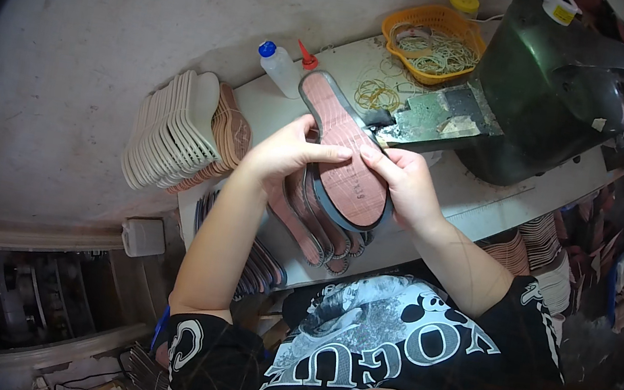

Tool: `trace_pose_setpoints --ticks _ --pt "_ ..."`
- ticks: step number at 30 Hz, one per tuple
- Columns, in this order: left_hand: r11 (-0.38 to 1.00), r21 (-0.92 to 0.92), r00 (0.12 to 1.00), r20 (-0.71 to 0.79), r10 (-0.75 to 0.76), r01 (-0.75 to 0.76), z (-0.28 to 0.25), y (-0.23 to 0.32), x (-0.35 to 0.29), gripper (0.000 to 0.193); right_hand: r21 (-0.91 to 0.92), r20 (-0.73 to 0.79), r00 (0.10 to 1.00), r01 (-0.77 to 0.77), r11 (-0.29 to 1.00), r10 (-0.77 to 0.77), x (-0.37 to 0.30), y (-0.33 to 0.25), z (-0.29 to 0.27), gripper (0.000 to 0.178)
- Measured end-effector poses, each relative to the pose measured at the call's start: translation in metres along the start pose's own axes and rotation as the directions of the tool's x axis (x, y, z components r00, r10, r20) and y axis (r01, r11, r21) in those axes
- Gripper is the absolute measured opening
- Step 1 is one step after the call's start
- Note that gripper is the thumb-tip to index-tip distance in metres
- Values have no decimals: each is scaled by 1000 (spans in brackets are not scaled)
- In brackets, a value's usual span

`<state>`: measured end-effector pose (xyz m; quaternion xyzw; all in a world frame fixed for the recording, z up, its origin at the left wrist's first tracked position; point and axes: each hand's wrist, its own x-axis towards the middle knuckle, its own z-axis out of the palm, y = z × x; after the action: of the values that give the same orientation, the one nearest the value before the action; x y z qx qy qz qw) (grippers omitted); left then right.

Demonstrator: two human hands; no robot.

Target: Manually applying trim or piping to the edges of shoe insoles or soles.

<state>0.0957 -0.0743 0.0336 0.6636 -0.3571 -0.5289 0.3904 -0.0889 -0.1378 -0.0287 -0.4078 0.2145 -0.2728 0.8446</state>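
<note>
Between my two hands is a shoe insole (pixel 349 164), pinkish on the upper face with a dark edge. My left hand (pixel 295 150) grips its left side, thumb laid flat across the pink face. On the opposite side my right hand (pixel 404 179) holds it, that thumb also pressing on the face near the middle. The fingers of both hands are largely hidden beneath it. Below the held insole, several similar pink insoles (pixel 293 223) with dark stitched-looking edges lie piled on the white table (pixel 253 104). The dark green sewing machine's arm (pixel 442 118) reaches close to my right hand.
The machine's bulky body (pixel 542 84) stands at the right. An orange basket (pixel 432 69) of cords sits at the back, near a blue-capped bottle (pixel 279 67) and a red nozzle cap (pixel 307 56). Pale stacked insoles (pixel 175 128) rise at the table's left end.
</note>
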Motion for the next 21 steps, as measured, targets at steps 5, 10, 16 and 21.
trace_pose_setpoints --ticks 5,10,16,21 --pt "998 -49 995 -85 -48 44 1 4 3 61 -77 14 976 -214 974 216 -21 -18 6 27" --pt "991 -33 985 -108 -131 129 -14 -5 14 74 -183 159 909 -356 916 385 -29 -10 6 22" --pt "979 175 990 -77 121 -107 -26 7 33 109 1 6 951 -310 951 310 -21 -5 19 22" --pt "969 227 940 342 15 -98 -49 18 69 68 37 -27 959 -282 959 283 -9 -7 23 25"
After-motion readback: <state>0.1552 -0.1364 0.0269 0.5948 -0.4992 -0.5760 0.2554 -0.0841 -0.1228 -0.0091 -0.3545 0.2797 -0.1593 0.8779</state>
